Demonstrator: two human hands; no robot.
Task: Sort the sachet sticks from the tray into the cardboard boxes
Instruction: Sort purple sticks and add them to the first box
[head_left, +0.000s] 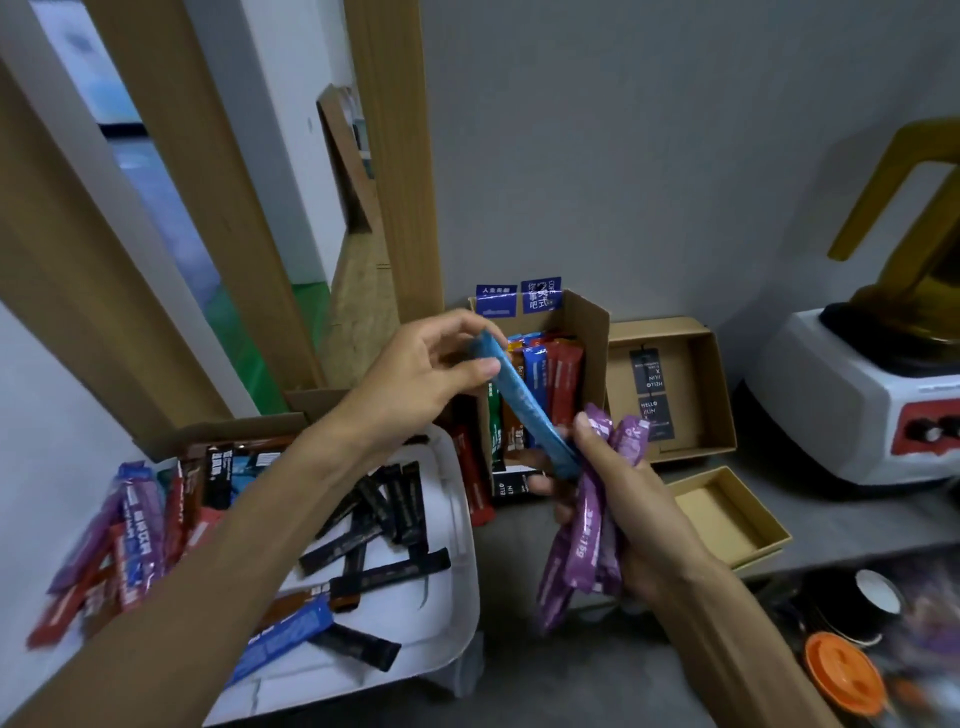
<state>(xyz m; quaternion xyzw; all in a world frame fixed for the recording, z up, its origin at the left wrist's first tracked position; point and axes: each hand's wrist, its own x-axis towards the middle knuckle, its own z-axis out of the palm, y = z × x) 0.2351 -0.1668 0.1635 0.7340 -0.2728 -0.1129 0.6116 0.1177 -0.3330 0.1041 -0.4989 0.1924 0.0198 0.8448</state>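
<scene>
The left hand (431, 374) pinches a long light-blue sachet stick (524, 410). The right hand (618, 499) grips a bunch of purple sachet sticks (587, 540), near the tall cardboard box (587, 332).

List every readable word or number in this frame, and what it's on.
"HELLO JIUN": dark card in the flat cardboard box.
"15g": purple sachets held by the right hand.
Blue labels on the tall box: Chinese characters, too blurred to read.
Sachets in the tray: print too blurred.
</scene>
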